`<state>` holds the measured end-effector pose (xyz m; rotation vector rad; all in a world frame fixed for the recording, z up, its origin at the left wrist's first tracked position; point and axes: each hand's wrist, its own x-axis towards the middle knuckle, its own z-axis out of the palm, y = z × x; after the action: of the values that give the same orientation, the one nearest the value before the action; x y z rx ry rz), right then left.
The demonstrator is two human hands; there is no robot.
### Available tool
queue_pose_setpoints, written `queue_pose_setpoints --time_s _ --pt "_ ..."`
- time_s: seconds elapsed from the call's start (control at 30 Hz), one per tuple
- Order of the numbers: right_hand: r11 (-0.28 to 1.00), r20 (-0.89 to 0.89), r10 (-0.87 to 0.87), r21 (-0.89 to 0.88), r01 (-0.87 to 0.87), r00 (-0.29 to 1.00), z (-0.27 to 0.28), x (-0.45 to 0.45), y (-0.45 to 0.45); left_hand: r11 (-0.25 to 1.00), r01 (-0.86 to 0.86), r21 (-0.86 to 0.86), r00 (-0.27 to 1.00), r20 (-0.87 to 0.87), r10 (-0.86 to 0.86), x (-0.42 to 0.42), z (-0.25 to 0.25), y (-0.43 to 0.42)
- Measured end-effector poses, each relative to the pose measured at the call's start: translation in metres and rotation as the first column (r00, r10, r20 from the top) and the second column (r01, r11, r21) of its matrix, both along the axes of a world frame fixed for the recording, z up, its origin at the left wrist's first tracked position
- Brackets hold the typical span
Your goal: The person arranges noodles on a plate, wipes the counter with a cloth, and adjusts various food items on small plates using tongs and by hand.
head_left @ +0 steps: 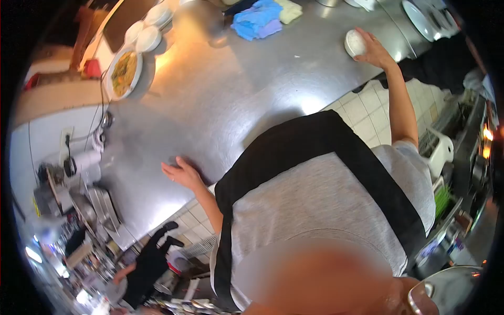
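Observation:
My right hand (371, 51) is at the far right of the steel counter, its fingers wrapped round the side of a small white bowl (355, 43). Something white fills the bowl; it looks like rice, though the grain is too small to be sure. My left hand (182, 173) is by the counter's near edge on the left, fingers apart and holding nothing. Bare steel counter (210, 105) lies between the two hands.
An oval plate of food (124, 73) stands at the far left, with several white bowls (148, 39) beyond it. Blue and yellow cloths (257, 19) lie at the back. White plates (421, 21) are at the upper right. Another person in black (144, 275) is at the lower left.

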<state>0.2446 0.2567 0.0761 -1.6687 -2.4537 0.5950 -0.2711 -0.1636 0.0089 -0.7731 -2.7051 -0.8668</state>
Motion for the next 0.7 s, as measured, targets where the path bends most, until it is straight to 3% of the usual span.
queue_pose_setpoints --time_s 0.1,0.2,0.33,0.43,0.57,0.7 --pt "0.998 -0.034 0.058 0.007 -0.058 0.998 0.005 -0.021 -0.008 1.0 0.003 -0.027 0.999 -0.053 -0.004 0.017 -0.002 -0.001" --pt "0.988 0.054 0.138 0.06 -0.141 0.989 -0.002 -0.065 -0.003 1.0 -0.004 -0.007 0.997 -0.083 0.003 0.022 -0.004 0.003" --pt "0.924 0.018 0.38 0.047 -0.38 0.925 0.006 -0.139 0.011 0.997 -0.054 0.047 0.997 -0.055 0.057 0.029 0.001 0.003" --pt "0.854 0.085 0.507 0.087 -0.513 0.858 0.017 -0.185 0.004 0.994 -0.064 0.087 0.996 -0.057 0.069 0.029 -0.002 0.002" --pt "0.708 0.151 0.698 0.009 -0.707 0.7 0.039 -0.25 -0.021 0.995 -0.074 0.073 0.996 -0.039 0.077 0.027 0.0 0.005" --pt "0.561 0.08 0.822 0.06 -0.826 0.564 0.022 -0.331 -0.046 0.997 -0.064 0.034 0.997 -0.042 0.066 0.024 0.002 0.006"
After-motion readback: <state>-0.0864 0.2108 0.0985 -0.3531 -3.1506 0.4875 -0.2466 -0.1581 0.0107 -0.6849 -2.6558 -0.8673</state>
